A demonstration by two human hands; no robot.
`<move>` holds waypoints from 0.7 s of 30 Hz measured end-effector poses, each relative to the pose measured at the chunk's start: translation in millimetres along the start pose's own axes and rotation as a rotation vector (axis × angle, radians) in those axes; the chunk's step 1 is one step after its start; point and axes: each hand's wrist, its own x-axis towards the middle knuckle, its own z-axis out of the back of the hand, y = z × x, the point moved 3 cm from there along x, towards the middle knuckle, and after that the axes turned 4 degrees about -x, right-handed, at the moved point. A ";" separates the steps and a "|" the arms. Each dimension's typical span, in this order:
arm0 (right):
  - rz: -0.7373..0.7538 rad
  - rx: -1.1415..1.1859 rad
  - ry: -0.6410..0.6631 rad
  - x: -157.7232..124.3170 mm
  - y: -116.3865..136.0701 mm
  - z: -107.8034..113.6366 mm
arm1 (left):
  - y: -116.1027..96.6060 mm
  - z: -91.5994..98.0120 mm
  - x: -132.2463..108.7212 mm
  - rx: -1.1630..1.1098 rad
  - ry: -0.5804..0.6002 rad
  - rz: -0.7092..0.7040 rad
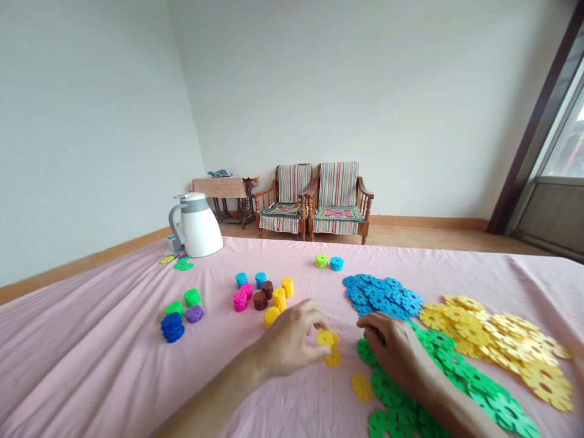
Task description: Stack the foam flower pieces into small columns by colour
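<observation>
Thumb and fingers of my left hand curl round a few small yellow plastic notched discs just above or on the pink cloth. One more small yellow disc lies flat between my hands. My right hand hovers over the edge of the heap of green notched discs, its fingers bent in and closed; what they hold, if anything, is hidden. Behind it spreads a heap of blue discs. Left of my left hand stand small yellow disc stacks, touching or close to brown stacks.
A pile of large yellow discs lies at the right. Further stacks are pink, dark blue, purple and lime green. A white jug stands at the back left. Two wooden armchairs stand beyond the table.
</observation>
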 end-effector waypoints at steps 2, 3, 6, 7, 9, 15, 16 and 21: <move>-0.004 0.003 0.002 -0.2 0.7 0.7 | 11.0 21.4 -2.8 0.011 -0.066 0.043; -0.005 0.005 0.001 -0.3 0.9 1.0 | 17.9 32.2 -4.5 0.017 -0.106 0.066; -0.009 0.006 -0.002 -0.3 0.8 1.0 | 40.6 56.2 -10.5 0.019 -0.140 0.120; -0.010 0.006 -0.002 -0.3 0.3 0.6 | 48.0 60.8 -12.5 0.025 -0.128 0.148; -0.009 0.007 -0.002 -0.1 -1.1 -0.8 | 60.5 65.9 -16.2 0.043 -0.099 0.202; 0.003 0.001 -0.003 0.5 -6.8 -4.9 | 73.8 64.2 -19.7 0.085 -0.085 0.240; 0.003 0.000 -0.002 0.5 -7.1 -5.0 | 73.8 63.4 -19.7 0.084 -0.078 0.240; -0.003 -0.001 0.001 0.7 -5.2 -4.0 | 70.6 64.2 -19.1 0.085 -0.055 0.230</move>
